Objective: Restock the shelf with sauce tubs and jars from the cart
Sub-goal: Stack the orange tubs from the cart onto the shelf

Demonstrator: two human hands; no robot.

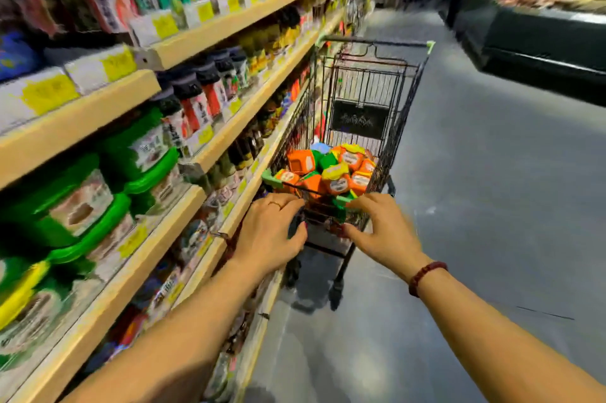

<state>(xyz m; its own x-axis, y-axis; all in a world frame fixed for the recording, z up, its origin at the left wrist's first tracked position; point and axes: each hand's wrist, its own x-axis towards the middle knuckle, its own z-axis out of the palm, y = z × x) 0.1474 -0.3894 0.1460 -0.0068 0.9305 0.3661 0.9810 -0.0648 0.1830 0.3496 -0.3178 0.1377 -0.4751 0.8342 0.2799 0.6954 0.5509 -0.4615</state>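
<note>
Black wire cart (403,113), green corner trim, black sign panel. Inside, sauce tubs (301,161) mostly orange, some green, some yellow lids, white labels. Pale tan shelf (229,25) boards. White-and-yellow price tags (119,64). Bright green stocked tubs (98,205), green lids. Black-capped jars (193,97), red-white labels. Grey floor (492,205). Dark red beaded bracelet (426,276). Gold ring (275,204).

Grocery aisle: stocked shelves (210,31), cart (367,100).

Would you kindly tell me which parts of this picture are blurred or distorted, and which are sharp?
Head view: the green tubs at the left edge smear heavily, labels unreadable; the wide lens stretches the shelf boards toward the edge; the left hand, right hand and orange tubs in the cart are fairly sharp; the chiller case, top right, is soft.
</note>
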